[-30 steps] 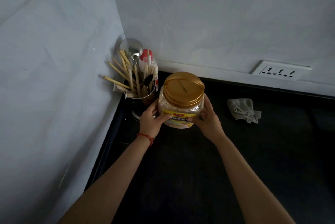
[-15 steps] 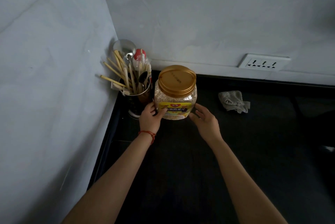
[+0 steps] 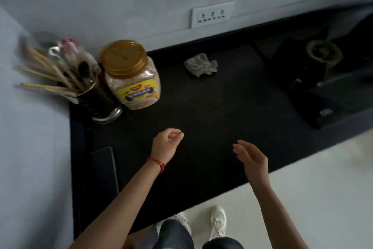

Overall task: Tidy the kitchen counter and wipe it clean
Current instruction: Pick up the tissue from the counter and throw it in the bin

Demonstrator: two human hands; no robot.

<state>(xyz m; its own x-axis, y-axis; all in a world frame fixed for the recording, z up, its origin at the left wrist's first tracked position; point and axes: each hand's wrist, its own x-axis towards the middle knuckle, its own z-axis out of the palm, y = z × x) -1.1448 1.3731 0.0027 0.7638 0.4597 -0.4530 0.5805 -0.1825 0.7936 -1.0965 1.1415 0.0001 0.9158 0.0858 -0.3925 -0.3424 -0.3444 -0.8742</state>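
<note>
Utensil holder contents motion-blurred; jar label text unreadable; stove dim, indistinct.

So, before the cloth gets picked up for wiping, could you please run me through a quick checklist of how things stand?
1. Left hand free: ok, it holds nothing and its fingers are loosely curled.
2. Right hand free: ok, open and empty above the counter.
3. Jar parked: ok, upright in the corner beside the utensil holder, gold lid on.
4. Cloth reachable: ok, it lies crumpled near the back wall with nothing on it.
5. Wiping path clear: ok in the middle; the stove occupies the right side.
6. Counter dirt: cannot tell, the surface is dark and the picture is blurred.
</note>
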